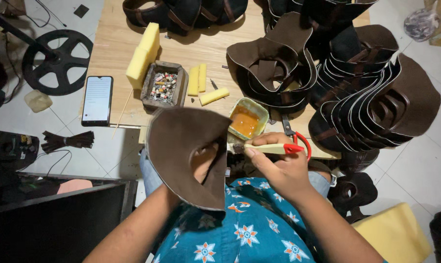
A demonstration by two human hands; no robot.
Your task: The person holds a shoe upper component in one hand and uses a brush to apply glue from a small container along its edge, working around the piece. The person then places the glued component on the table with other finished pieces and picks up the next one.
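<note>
The left hand (pixel 204 163), mostly hidden, holds up a brown leather piece (pixel 184 151), while the right hand (pixel 279 168), closed around a yellow brush (pixel 266 148) lying left-right, aims its tip left at the piece's right edge, near the glue tub (pixel 247 122) just beyond.

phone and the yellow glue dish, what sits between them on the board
In the head view, a small wooden box of bits lies between the phone and the glue dish, with yellow sponge strips beside it.
</note>
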